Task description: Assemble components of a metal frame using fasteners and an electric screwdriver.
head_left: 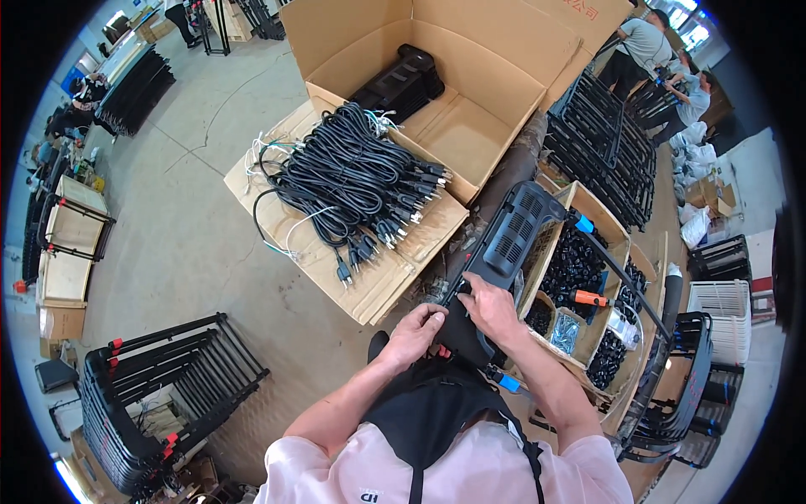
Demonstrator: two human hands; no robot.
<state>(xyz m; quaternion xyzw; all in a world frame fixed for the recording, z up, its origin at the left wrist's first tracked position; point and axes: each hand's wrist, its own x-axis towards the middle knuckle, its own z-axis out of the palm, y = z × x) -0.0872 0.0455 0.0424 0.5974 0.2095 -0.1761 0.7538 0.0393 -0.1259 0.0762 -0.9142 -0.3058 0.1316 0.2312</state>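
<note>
A long black plastic housing with vent slots (514, 231) lies slanted in front of me, its near end at my lap. My right hand (489, 309) grips the housing's left edge, thumb and fingers bent together. Just left of it, my left hand (413, 334) is closed in a pinch close to the same edge; whatever is between its fingertips is too small to make out. A big bundle of black power cords (348, 181) with plugs and bare white wire ends lies on a flattened cardboard sheet (369, 302) beyond my left hand.
An open cardboard box (462, 139) behind the cords holds black plastic housings (403, 84). At right, a wooden divided tray (550, 244) contains black parts, screws (567, 332) and an orange-handled tool (590, 298). Black metal frames (168, 395) stand lower left; people (646, 50) work far right.
</note>
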